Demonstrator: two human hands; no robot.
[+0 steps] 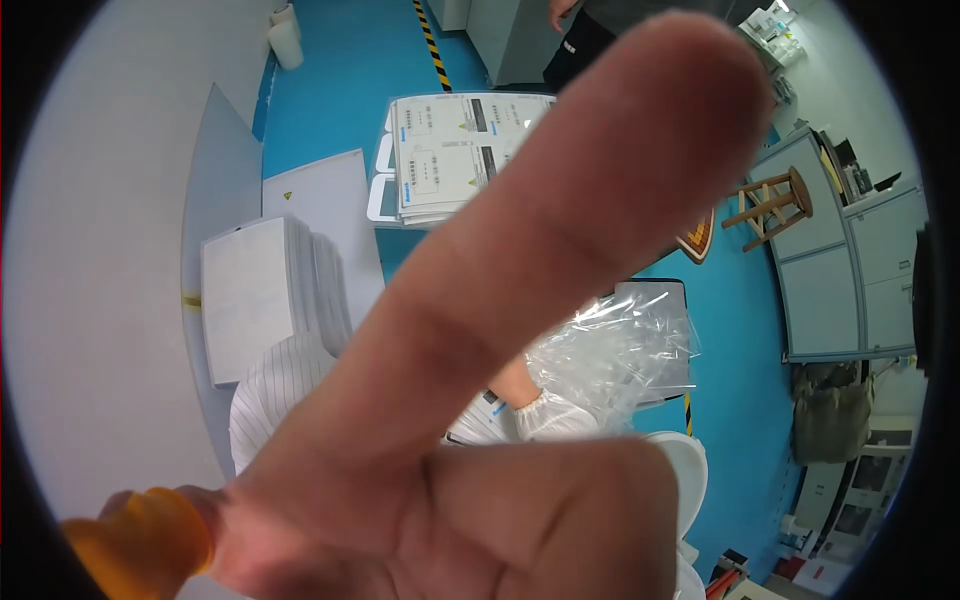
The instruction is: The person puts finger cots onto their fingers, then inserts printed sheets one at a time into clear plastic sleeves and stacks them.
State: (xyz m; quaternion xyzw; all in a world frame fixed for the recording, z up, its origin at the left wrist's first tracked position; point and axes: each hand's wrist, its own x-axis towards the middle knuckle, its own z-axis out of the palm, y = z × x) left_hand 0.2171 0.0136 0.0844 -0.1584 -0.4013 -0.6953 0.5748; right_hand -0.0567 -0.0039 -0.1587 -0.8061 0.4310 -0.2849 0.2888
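Observation:
My left hand [480, 430] is very close to the camera and blurred, covering the middle of the view. Its index finger stretches toward the upper right, while another finger looks bent at the lower right. An orange finger cover [150, 530] sits on a digit at the lower left. I see nothing held in this hand. Behind it, my right hand [513, 385] shows only near the wrist, above a white elastic cuff [552, 415]; its fingers are hidden. Beside it lie clear plastic bags [630, 345] and a printed white sheet [485, 420].
Printed label sheets [435, 150] are stacked ahead. A stack of white sheets [250, 295] leans at the left. A wooden stool [775, 208] and grey cabinets [820, 300] stand at the right. A white round object [685, 470] is at the lower right. Another person [630, 20] stands at the top.

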